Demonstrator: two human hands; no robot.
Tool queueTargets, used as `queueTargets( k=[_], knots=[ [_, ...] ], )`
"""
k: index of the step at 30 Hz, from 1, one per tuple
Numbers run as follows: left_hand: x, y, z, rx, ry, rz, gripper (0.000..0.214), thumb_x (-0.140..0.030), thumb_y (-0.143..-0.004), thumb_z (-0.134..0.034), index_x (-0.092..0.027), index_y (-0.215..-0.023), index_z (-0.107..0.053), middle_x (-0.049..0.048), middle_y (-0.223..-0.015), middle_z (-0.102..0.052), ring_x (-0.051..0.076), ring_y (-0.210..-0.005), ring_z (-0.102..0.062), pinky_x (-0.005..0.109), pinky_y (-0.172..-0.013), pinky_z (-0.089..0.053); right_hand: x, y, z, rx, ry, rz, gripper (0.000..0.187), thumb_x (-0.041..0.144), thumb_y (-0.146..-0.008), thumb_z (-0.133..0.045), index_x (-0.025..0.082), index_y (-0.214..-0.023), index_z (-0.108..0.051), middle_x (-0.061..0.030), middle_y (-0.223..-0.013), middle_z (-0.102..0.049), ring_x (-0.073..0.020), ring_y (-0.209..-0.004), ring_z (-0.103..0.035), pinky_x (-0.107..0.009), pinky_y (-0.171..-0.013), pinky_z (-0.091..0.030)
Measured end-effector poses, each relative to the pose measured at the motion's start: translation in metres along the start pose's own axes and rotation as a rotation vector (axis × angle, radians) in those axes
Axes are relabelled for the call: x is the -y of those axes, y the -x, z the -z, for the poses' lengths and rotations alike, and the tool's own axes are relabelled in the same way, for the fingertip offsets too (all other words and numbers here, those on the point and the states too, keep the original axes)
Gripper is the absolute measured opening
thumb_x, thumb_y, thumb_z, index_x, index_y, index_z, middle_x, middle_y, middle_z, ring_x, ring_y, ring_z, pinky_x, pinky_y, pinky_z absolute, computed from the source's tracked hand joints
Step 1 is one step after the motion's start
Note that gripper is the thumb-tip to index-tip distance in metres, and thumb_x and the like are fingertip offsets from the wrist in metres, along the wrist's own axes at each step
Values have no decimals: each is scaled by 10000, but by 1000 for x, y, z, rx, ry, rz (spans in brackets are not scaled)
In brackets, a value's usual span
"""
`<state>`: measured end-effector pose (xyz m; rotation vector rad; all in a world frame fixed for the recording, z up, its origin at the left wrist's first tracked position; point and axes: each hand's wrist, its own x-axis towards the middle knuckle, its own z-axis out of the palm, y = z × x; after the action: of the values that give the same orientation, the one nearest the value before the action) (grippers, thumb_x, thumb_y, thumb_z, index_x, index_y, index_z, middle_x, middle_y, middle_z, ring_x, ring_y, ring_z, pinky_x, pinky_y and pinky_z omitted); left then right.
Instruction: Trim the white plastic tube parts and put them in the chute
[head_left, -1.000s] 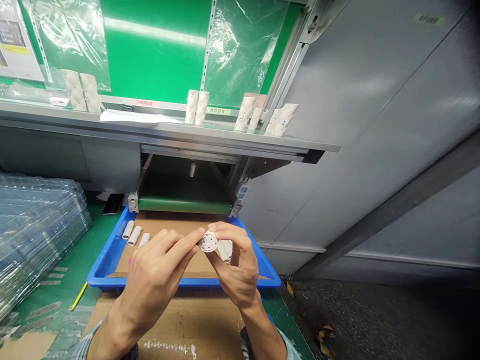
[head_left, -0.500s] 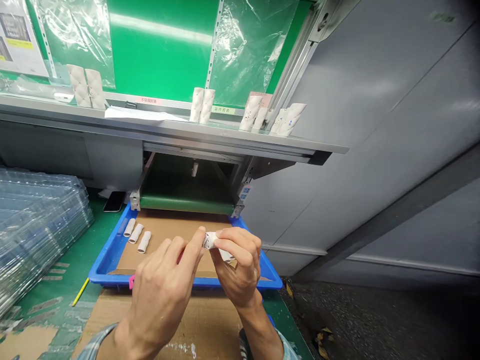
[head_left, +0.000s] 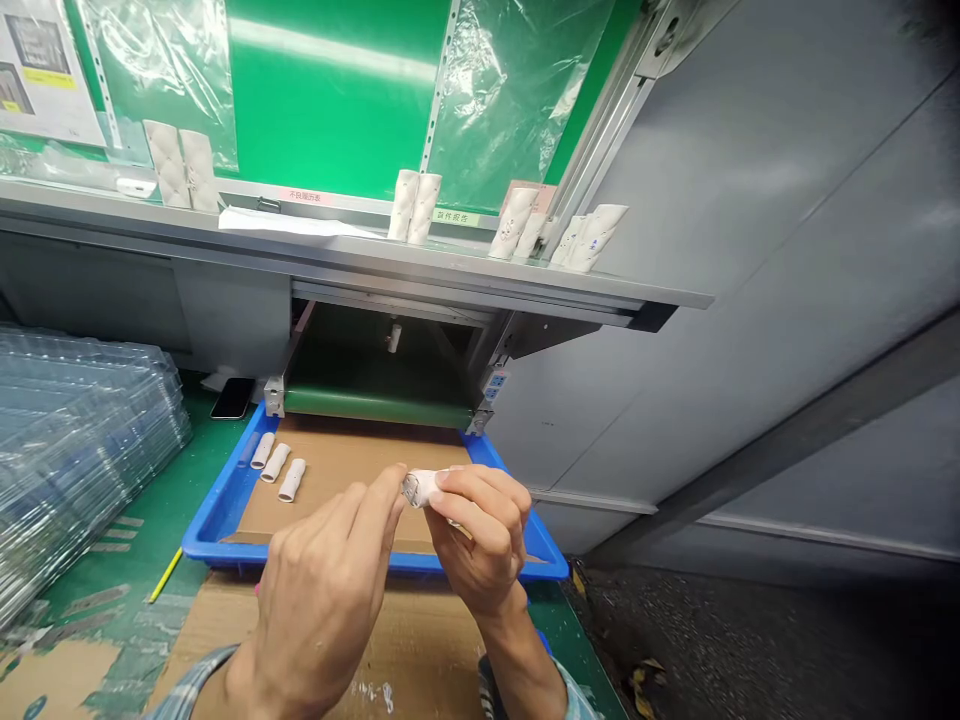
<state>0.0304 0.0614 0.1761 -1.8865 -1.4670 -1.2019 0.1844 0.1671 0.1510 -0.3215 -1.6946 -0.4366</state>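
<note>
My right hand [head_left: 476,540] is closed round a small white plastic cylinder [head_left: 421,486], held above the front of a blue tray [head_left: 217,500]. My left hand [head_left: 326,590] is curled with its fingertips pressed against the cylinder's near end. Whether the left hand also holds something small and pink is unclear. Three more white cylinders [head_left: 277,467] lie in a row on the cardboard liner at the tray's back left.
A stack of clear plastic blister trays [head_left: 75,450] stands at the left. A phone [head_left: 232,398] lies behind the tray beside a green conveyor belt [head_left: 375,405]. White patterned tubes [head_left: 413,206] stand on the shelf above. A yellow pencil [head_left: 165,575] lies on the green mat.
The cylinder has been turned so its perforated end no longer faces me. Both hands have closed in tighter around it, and the view has shifted slightly.
</note>
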Motion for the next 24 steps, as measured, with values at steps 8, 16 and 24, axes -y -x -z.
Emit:
queueTargets(
  k=[8, 16, 24],
  knots=[
    [7, -12, 3, 8, 189, 10, 278, -243, -1170, -470, -148, -1342, -667, 52, -1000, -774, 186, -848, -728, 308, -779, -524, 1, 0, 2, 22, -323, -182, 493, 13, -942, -772, 237, -1345, -599, -67, -1179, -723, -224, -1086, -731, -411, -910, -661],
    [17, -18, 8, 76, 346, -57, 345, -195, -1159, -480, -175, -1485, -590, 30, -963, -730, 167, -787, -615, 297, -718, -471, 4, 5, 2, 62, -456, -295, 536, 26, -952, -766, 254, -1399, -578, -103, -1266, -742, -251, -1183, -741, -460, -998, -663],
    [18, -15, 6, 125, 389, -30, 394, -187, -1153, -511, -267, -1536, -564, 1, -952, -702, 160, -791, -587, 281, -729, -455, 4, 3, 2, 62, -456, -278, 528, 12, -954, -757, 248, -1397, -592, -99, -1266, -744, -250, -1198, -746, -460, -1016, -665]
  ],
)
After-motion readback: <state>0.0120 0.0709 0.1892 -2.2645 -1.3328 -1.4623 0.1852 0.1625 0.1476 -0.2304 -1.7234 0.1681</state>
